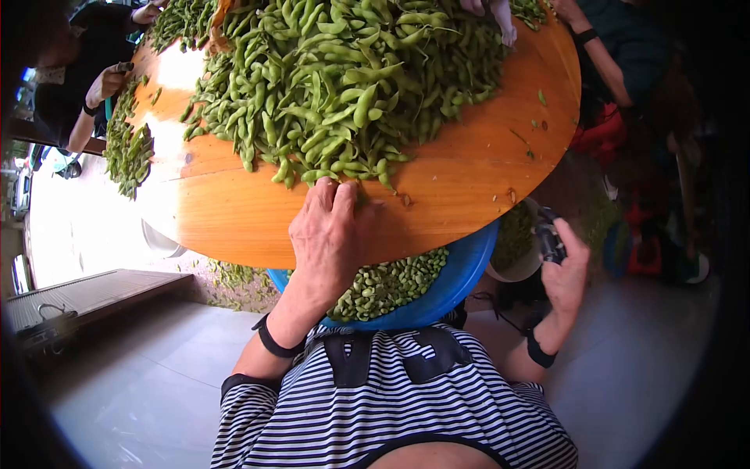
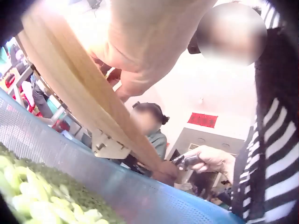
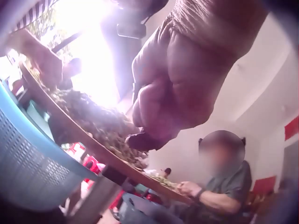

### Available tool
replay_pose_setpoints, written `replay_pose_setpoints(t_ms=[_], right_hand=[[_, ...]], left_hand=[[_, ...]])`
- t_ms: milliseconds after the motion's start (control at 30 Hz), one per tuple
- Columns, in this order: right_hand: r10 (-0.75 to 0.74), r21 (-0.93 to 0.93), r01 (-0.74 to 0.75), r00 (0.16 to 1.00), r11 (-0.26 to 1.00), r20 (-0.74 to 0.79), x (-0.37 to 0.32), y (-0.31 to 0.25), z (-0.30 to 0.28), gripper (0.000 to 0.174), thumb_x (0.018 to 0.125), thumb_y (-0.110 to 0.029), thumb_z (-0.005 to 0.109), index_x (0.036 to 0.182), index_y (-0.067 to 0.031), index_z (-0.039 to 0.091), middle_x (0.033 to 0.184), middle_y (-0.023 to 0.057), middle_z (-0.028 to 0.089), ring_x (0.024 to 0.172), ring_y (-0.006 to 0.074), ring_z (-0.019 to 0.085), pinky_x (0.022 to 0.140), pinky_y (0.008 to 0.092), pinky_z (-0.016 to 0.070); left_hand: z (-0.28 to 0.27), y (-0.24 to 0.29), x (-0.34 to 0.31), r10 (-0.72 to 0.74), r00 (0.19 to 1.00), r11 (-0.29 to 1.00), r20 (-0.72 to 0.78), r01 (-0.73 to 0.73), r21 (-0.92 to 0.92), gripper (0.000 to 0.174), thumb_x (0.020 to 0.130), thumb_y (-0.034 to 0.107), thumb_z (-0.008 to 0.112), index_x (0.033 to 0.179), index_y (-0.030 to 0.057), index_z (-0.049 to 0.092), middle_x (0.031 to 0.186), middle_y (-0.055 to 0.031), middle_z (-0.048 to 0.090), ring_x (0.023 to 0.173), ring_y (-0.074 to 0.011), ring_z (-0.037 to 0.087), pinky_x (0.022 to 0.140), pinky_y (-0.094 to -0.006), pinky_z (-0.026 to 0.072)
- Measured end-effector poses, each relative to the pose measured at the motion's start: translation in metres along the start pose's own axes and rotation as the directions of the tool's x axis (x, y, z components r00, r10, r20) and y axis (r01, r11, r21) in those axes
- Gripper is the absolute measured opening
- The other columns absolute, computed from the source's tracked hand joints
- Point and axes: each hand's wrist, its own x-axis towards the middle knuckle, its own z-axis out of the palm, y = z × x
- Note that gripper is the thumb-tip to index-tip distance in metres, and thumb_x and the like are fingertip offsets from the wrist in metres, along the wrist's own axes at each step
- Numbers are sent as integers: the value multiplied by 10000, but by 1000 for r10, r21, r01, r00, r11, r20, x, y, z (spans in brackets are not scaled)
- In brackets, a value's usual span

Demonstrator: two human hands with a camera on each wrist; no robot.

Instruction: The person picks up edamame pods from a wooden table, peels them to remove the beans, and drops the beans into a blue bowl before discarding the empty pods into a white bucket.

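Pod pile: green pods (image 1: 344, 86) lie heaped across the upper middle of the head view, on a round-edged wooden table (image 1: 453, 195); a smaller pod heap (image 1: 129, 152) sits at the table's left edge.
Left hand: the left hand (image 1: 324, 227), at the centre of the head view, rests on the tabletop, its knuckles touching or just beside the pile's lower edge; its fingers are bent close together, and whether they clamp a pod I cannot tell, the tips being hidden.
Right hand: the right hand (image 1: 564, 273) is raised right of centre, off the table's edge; its fingers are bent, with a dark item (image 1: 551, 236) at their tips, worn or gripped, I cannot tell which.
Shelled beans: pale green beans (image 1: 391, 285) lie in a blue basket (image 1: 486, 248) with perforated walls, below the table's near edge, lower middle of the frame.
Bucket: a white bucket (image 1: 525, 270) with green matter inside stands between basket and right hand.
Wrists: a black band (image 1: 273, 344) on the left, another (image 1: 539, 350) on the right.
Clothing: a striped shirt (image 1: 391, 406) fills the bottom.
Others: another person's hand (image 1: 105, 86) shows at upper left, a forearm (image 1: 601, 62) at upper right.
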Motion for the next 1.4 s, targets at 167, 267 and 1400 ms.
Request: replay_pose_setpoints(t_ms=[167,267,1400], right_hand=[[-152,209,120,978,971,145,8,-49,53,358,617,61,484,955,22,597,786,133,586,689,247,586,659,310,466],[-193,345,87,938,935,287,6,-72,72,364,660,80,515,1009,32,602,796,131,592,707,225,601,663,305,475],[-90,642,-240,895,728,437,-16,-73,85,269,689,88,573,956,54,587,755,56,492,655,120,503,576,254,412]], left_hand=[[6,-5,-6,132,991,981,-15,-128,147,331,713,35,646,1038,26,584,921,-132,527,849,-309,571,690,-382,488],[1,-1,-5,157,987,980,29,-160,117,465,645,-18,625,1106,5,567,1005,-145,517,886,-331,546,710,-386,487],[13,17,-30,113,932,701,345,171,-693,490,812,8,704,1247,-27,479,875,-151,629,752,-230,645,646,-317,524]])
